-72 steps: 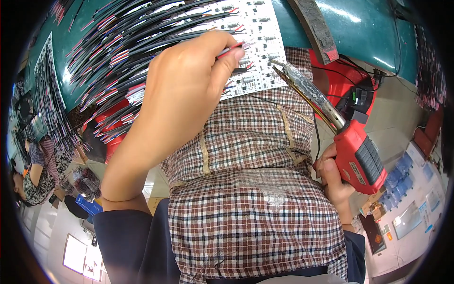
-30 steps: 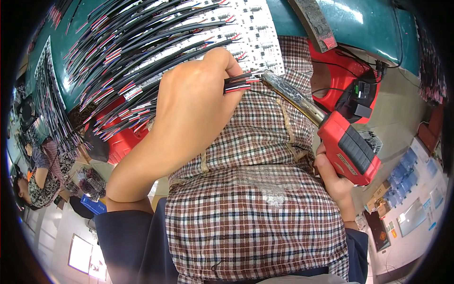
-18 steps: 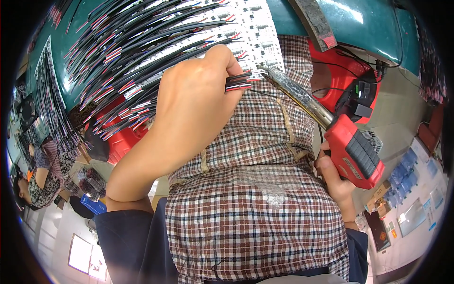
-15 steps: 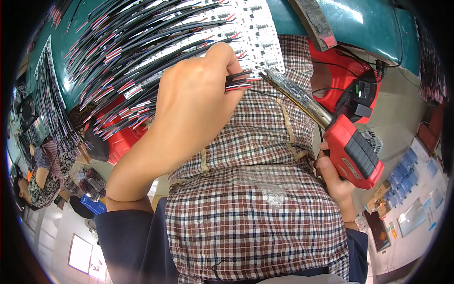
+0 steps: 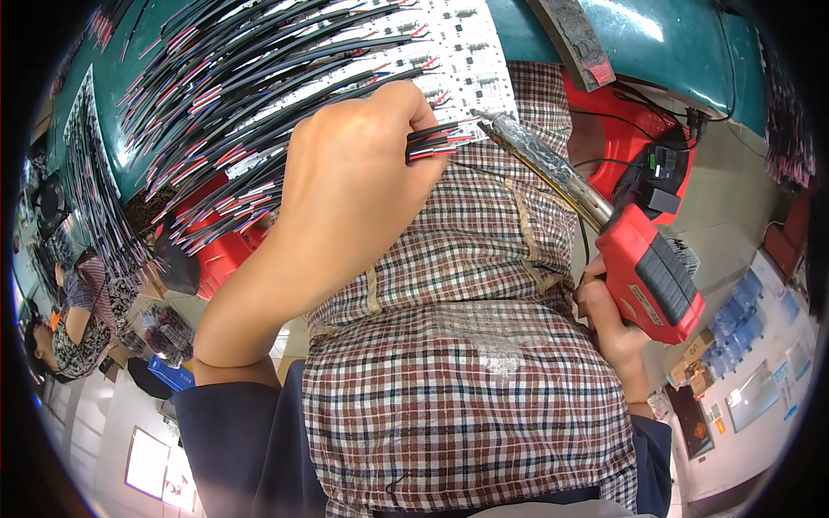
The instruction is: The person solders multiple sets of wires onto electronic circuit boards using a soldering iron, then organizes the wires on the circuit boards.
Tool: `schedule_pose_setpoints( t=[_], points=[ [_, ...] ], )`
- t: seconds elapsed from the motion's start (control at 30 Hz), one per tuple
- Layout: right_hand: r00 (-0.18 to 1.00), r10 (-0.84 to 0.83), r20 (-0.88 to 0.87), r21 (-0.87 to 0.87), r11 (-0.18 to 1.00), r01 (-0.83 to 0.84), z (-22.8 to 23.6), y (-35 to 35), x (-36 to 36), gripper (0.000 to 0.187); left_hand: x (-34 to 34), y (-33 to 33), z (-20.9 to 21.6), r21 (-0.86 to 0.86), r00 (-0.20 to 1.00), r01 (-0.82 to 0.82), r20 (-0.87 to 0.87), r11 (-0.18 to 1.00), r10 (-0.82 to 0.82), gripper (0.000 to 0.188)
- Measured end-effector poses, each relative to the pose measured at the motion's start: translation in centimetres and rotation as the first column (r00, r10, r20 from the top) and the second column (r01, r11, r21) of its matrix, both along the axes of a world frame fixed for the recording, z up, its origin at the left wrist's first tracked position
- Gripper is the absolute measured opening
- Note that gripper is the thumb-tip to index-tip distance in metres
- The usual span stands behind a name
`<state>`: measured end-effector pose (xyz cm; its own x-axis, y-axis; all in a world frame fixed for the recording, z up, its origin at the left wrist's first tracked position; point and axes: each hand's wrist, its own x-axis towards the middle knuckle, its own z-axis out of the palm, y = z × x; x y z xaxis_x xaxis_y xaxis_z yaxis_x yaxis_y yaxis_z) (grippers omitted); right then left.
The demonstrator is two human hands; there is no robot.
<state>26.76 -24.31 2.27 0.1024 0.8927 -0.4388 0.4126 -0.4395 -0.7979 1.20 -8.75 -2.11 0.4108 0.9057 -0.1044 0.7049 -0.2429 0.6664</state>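
My left hand [image 5: 358,164] is closed round a small bundle of cut wires [image 5: 432,141], whose black, red and white ends stick out to the right of the fingers. Beneath and beyond it lies a white circuit board panel [image 5: 471,56] with rows of small parts. Many black cables [image 5: 250,78] run leftward from that panel, their red, white and blue ends fanned out. My right hand [image 5: 611,319] grips a red and black soldering gun [image 5: 648,276]. The gun's long metal barrel points up and left, and its tip is close to the panel's near edge, just right of the wire ends.
The panel rests on a green table [image 5: 639,43]. A dark, worn bar [image 5: 574,43] juts over the table's near edge. Red stools [image 5: 622,138] stand below, one with a black adapter [image 5: 665,168] and cords. At far left, another person [image 5: 73,328] sits near more cabled boards [image 5: 91,164].
The soldering gun's tip has moved slightly up and left, while its body has shifted a little to the right. My left hand has shifted slightly left and down with the wires.
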Motion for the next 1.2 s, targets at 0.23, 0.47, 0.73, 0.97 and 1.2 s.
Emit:
schedule_pose_setpoints(
  t=[0.23,0.47,0.73,0.97,1.2],
  points=[
    [0.987,0.164,0.003,0.073,0.984,-0.163,-0.1,0.4,0.6,0.021,-0.3,0.4,0.1,-0.085,0.999,-0.001,0.039,0.996,0.004,0.019],
    [0.973,0.228,0.045,0.212,0.949,-0.233,-1.1,0.2,0.8,0.03,-0.1,0.1,0.1,-0.038,1.0,0.002,-0.016,0.999,-0.003,0.019],
    [0.995,0.097,0.03,0.059,0.993,-0.098,-0.2,-0.6,0.7,0.03,-0.1,0.1,0.0,-0.02,0.999,0.004,-0.033,1.0,-0.005,0.017],
    [0.996,-0.079,-0.039,-0.071,0.995,0.076,0.3,-0.6,0.6,0.019,-0.1,-0.1,0.2,-0.016,0.999,0.012,-0.034,1.0,-0.013,0.017],
    [0.973,0.231,0.026,0.114,0.966,-0.233,0.0,-0.3,1.5,0.027,-0.1,0.8,1.0,-0.029,0.998,0.062,-0.009,0.998,-0.062,0.02]
  ],
)
